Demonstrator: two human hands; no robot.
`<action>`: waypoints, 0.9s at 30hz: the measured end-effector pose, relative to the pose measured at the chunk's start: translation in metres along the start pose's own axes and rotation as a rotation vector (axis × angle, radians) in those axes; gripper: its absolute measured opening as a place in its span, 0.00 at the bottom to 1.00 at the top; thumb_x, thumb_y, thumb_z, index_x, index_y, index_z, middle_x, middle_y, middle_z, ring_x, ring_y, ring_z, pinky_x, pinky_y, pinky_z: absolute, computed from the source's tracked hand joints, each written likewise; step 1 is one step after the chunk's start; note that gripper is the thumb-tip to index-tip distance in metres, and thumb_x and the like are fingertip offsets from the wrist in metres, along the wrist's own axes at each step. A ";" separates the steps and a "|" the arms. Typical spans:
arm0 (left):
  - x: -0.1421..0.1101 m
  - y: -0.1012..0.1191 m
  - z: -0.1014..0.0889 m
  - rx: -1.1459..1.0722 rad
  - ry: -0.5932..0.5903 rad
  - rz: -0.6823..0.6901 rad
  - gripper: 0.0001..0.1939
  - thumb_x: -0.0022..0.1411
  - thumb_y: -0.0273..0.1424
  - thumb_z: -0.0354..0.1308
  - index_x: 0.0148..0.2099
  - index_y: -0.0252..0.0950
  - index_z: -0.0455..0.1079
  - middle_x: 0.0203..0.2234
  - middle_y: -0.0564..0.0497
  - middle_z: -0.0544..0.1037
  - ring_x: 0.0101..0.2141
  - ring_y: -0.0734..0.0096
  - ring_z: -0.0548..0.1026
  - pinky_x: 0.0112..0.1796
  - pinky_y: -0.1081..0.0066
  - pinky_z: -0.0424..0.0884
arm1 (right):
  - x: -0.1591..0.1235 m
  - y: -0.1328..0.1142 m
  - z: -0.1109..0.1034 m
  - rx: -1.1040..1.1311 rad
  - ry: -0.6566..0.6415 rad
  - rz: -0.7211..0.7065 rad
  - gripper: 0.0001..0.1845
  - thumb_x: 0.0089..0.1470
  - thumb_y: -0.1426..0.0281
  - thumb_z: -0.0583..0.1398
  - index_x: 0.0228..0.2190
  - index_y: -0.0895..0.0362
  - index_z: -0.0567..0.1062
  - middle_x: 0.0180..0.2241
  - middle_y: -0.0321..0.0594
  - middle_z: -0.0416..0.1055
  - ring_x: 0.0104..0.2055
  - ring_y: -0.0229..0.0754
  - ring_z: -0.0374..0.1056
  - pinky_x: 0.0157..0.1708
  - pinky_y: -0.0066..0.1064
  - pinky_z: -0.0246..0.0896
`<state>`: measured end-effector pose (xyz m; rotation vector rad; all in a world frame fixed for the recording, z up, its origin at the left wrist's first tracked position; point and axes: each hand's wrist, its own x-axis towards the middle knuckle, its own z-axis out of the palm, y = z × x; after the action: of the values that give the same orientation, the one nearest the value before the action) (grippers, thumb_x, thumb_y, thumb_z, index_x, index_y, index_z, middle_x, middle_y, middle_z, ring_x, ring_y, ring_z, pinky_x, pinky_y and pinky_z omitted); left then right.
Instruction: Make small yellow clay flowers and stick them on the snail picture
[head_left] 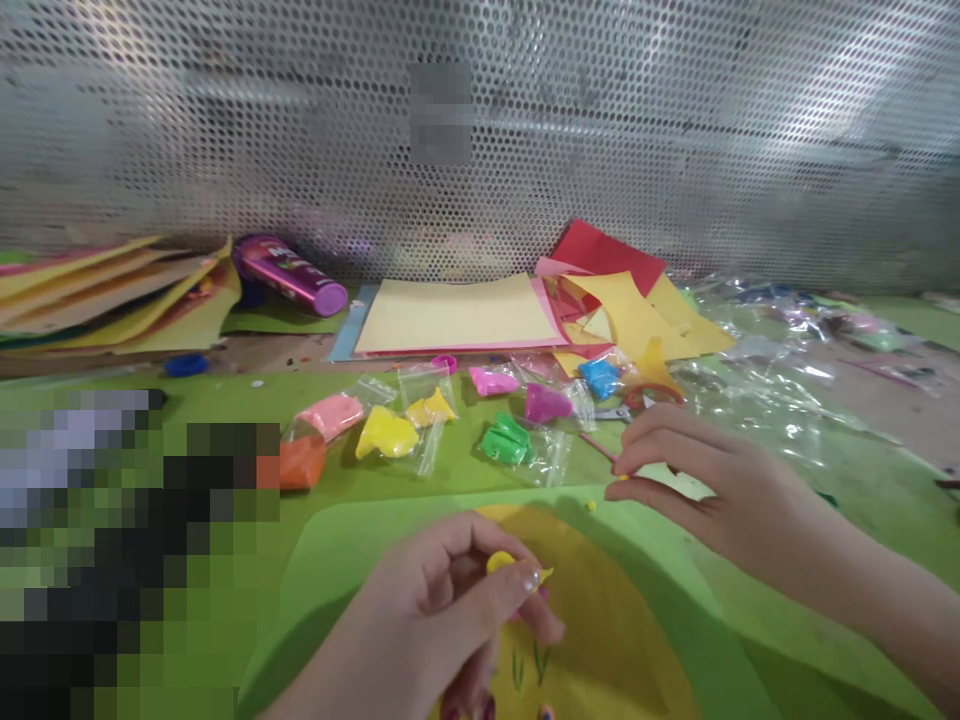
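Note:
My left hand (465, 590) is closed in a pinch on a piece of yellow modelling clay (501, 562), above a round orange-yellow sheet (600, 620) with small green marks. Something pink shows below its fingers, partly hidden. To the right, my right hand (697, 480) pinches a tiny yellow bit, seemingly clay (623, 478), between thumb and fingertips. A thin pink stick (598, 445) lies by those fingertips; whether they touch it I cannot tell. A small yellow ball (591, 506) rests near the top edge of the light green mat (330, 540).
Clay in bags lies behind the mat: green (505, 440), yellow (386, 433), pink (330, 415), purple (547, 402) and blue (600, 378). Scissors (652, 393) lie near my right hand. Farther back are coloured paper sheets (457, 312), a purple canister (289, 275) and a perforated metal panel (480, 130).

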<state>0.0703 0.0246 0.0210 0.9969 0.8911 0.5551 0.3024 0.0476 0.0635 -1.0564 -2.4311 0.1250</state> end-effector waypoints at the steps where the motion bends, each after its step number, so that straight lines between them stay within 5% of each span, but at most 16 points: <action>1: 0.000 0.000 0.000 0.000 0.000 0.000 0.13 0.57 0.40 0.54 0.32 0.34 0.63 0.25 0.52 0.77 0.09 0.90 0.56 0.12 0.84 0.55 | -0.001 0.004 -0.001 -0.005 -0.066 -0.015 0.05 0.58 0.73 0.54 0.32 0.57 0.69 0.33 0.38 0.65 0.37 0.37 0.63 0.37 0.29 0.60; 5: -0.001 0.003 -0.001 -0.010 0.005 -0.027 0.14 0.56 0.41 0.55 0.32 0.34 0.63 0.24 0.53 0.77 0.09 0.91 0.56 0.12 0.84 0.55 | -0.004 0.013 -0.003 -0.020 -0.297 -0.018 0.14 0.62 0.74 0.46 0.37 0.56 0.71 0.38 0.40 0.65 0.39 0.38 0.63 0.36 0.31 0.60; 9: -0.002 0.003 0.000 0.002 0.014 -0.048 0.14 0.55 0.42 0.56 0.33 0.35 0.63 0.24 0.52 0.77 0.10 0.90 0.56 0.12 0.85 0.56 | -0.005 0.014 -0.003 -0.067 -0.383 0.060 0.13 0.61 0.66 0.50 0.28 0.57 0.70 0.31 0.38 0.65 0.35 0.40 0.62 0.34 0.34 0.59; 13: -0.001 0.000 0.000 0.019 0.021 -0.046 0.15 0.54 0.43 0.56 0.32 0.35 0.63 0.24 0.53 0.76 0.09 0.90 0.55 0.12 0.83 0.56 | -0.006 0.016 -0.001 -0.072 -0.480 0.044 0.15 0.62 0.73 0.45 0.33 0.57 0.71 0.34 0.39 0.65 0.38 0.40 0.62 0.37 0.34 0.58; 19: -0.001 -0.001 0.000 0.032 0.018 -0.055 0.16 0.53 0.45 0.57 0.31 0.35 0.64 0.23 0.54 0.75 0.09 0.90 0.55 0.12 0.82 0.54 | -0.010 0.021 0.001 -0.080 -0.503 0.126 0.11 0.60 0.70 0.50 0.28 0.56 0.69 0.31 0.36 0.65 0.33 0.40 0.63 0.33 0.33 0.60; 24: -0.001 0.002 0.001 0.008 0.019 -0.070 0.18 0.51 0.46 0.59 0.31 0.35 0.64 0.23 0.53 0.75 0.10 0.90 0.55 0.13 0.83 0.54 | -0.013 0.026 0.001 -0.059 -0.558 0.084 0.17 0.60 0.76 0.44 0.41 0.54 0.70 0.40 0.40 0.65 0.42 0.41 0.63 0.42 0.35 0.60; 27: -0.002 0.004 0.002 0.026 0.022 -0.082 0.19 0.50 0.46 0.58 0.31 0.35 0.63 0.23 0.53 0.75 0.10 0.90 0.55 0.13 0.83 0.54 | -0.014 0.025 0.003 -0.068 -0.561 0.112 0.15 0.60 0.76 0.45 0.40 0.55 0.70 0.39 0.40 0.66 0.41 0.41 0.63 0.41 0.36 0.60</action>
<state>0.0704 0.0238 0.0259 0.9745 0.9568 0.4866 0.3260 0.0560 0.0490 -1.3289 -2.8807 0.4291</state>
